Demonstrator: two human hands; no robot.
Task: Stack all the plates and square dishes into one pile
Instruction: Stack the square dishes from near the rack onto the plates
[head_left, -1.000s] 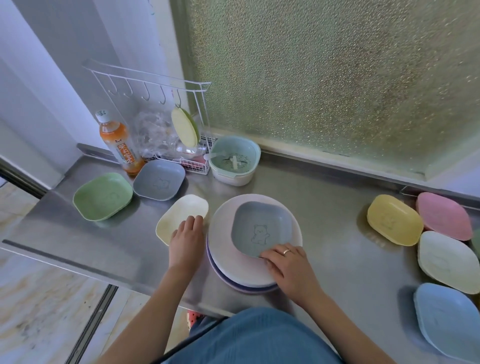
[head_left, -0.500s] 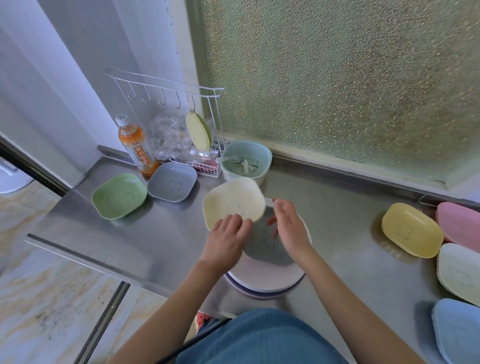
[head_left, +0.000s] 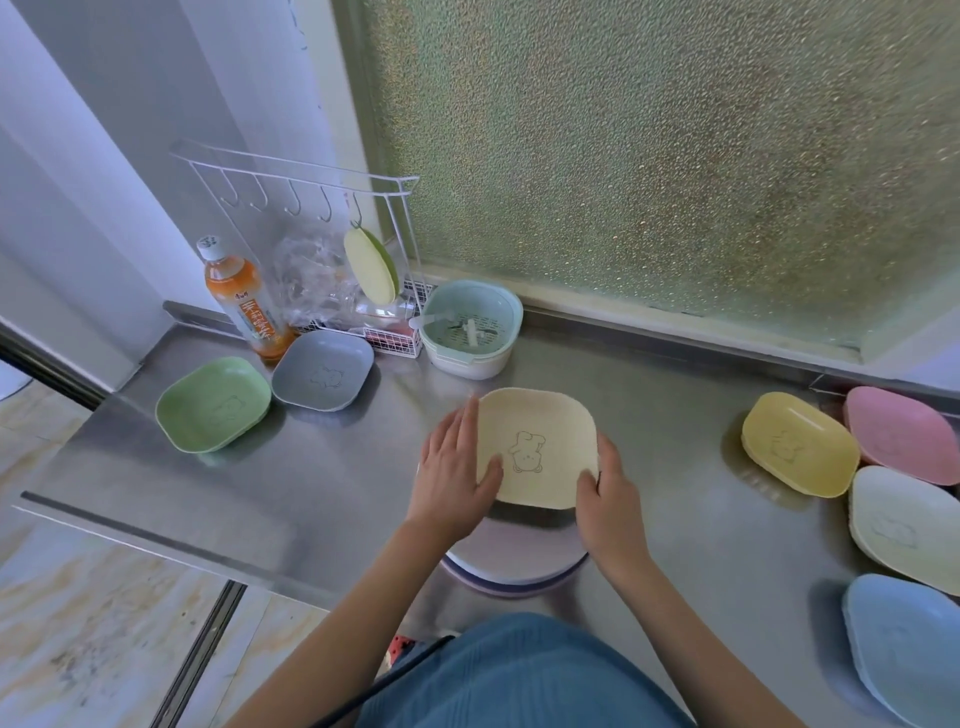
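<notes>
Brushed steel counter (head_left: 322, 483): left hand (head_left: 451, 467) and right hand (head_left: 610, 491) pinch matte cream square dish (head_left: 537, 447).

A cream square plastic dish (head_left: 537, 447) with a bear outline sits level at frame centre above round pale plates (head_left: 511, 564). Green (head_left: 213, 404) and grey (head_left: 322, 368) square dishes lie left; yellow (head_left: 797, 451), pink (head_left: 904, 435), white (head_left: 906, 522) and blue (head_left: 906, 644) ones cluster right.

Both hands (head_left: 530, 480) hold the cream dish (head_left: 537, 447) over stacked plates (head_left: 511, 564).

Blue dish (head_left: 909, 654) & pink dish (head_left: 904, 434) cut by right edge.
</notes>
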